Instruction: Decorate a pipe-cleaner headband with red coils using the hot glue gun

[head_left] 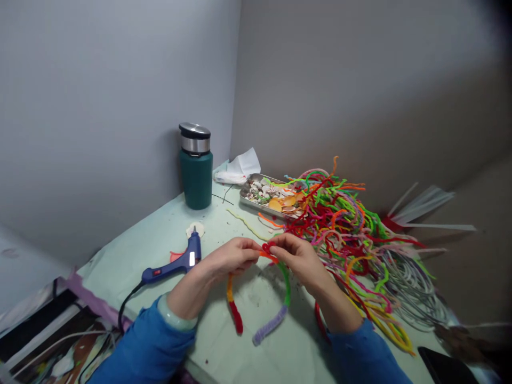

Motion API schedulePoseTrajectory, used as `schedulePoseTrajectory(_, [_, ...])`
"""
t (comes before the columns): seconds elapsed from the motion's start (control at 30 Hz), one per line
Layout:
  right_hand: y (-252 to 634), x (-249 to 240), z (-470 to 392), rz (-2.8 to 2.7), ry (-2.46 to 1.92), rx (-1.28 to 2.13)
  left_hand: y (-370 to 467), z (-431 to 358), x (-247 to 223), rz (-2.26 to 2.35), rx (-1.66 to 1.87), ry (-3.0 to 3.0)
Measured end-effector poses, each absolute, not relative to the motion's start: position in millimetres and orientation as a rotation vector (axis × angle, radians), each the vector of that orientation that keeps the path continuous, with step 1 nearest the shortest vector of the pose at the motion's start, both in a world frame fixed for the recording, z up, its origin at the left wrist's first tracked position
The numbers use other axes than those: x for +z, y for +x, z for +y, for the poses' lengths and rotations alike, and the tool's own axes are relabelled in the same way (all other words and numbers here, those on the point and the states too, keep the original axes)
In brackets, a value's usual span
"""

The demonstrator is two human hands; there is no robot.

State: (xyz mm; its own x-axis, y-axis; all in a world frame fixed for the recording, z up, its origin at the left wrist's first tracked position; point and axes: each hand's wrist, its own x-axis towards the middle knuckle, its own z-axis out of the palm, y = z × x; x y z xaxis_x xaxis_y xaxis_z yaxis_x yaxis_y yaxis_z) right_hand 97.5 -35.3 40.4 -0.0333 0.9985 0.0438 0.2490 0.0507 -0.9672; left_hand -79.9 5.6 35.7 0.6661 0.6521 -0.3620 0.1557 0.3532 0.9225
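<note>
A fuzzy headband-like arch [285, 285] in orange, green, lilac, yellow and red hangs between my hands, its two ends pointing toward me. My left hand [236, 256] pinches the orange part at the top of the arch. With thumb and forefinger, my right hand [298, 258] holds a small red loop [267, 247] against that same top part. The fingertips of both hands nearly meet there and partly hide the join.
A blue glue gun [172, 265] lies at the left, its cord over the table edge. Behind it stands a green bottle [197, 178]. A metal tray [260, 207] of small pieces and a tangled heap of pipe cleaners [340, 213] lie back right; a dark flat object [444, 368] is front right.
</note>
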Motion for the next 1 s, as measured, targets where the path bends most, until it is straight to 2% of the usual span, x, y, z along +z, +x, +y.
schedulePoseTrajectory(1.0, [79,33,-38,-1.189,-1.411,1.051,-80,6,30,0.764,0.476,1.17])
